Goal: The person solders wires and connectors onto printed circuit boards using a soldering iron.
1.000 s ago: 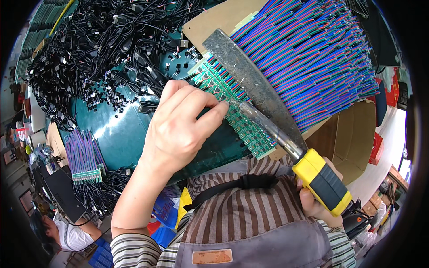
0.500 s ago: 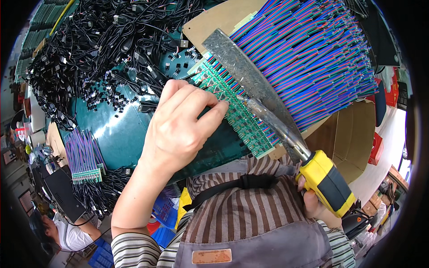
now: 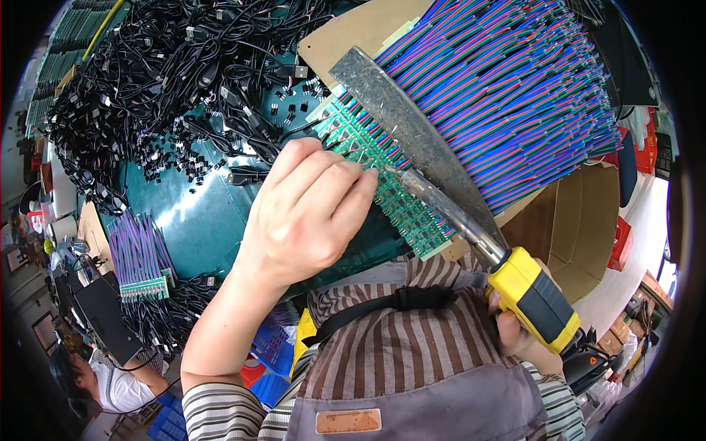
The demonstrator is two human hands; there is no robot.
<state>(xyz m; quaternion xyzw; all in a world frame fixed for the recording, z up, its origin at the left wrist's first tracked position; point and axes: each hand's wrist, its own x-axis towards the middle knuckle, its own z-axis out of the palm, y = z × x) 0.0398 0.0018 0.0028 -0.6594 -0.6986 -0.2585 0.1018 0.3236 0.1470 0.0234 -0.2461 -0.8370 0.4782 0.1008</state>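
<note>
My left hand [image 3: 309, 213] rests on the teal table beside a strip of small green circuit boards [image 3: 382, 176], its fingers pinched on a thin solder wire whose end shows near the iron's tip. My right hand [image 3: 515, 331] grips the yellow and black handle of a soldering iron [image 3: 471, 235]; its metal tip touches the green boards next to my left fingertips. From the boards a wide fan of red, green and blue wires [image 3: 507, 95] spreads to the upper right, held under a long grey metal bar [image 3: 404, 125].
A big heap of black cables [image 3: 169, 81] covers the upper left of the teal table [image 3: 198, 220]. A second wired board bundle [image 3: 140, 257] lies at the left. An open cardboard box [image 3: 581, 220] stands at the right. Another person [image 3: 110, 382] sits at lower left.
The soldering iron's handle and my right hand have slid a little lower and to the right. My left hand stays almost still on the boards.
</note>
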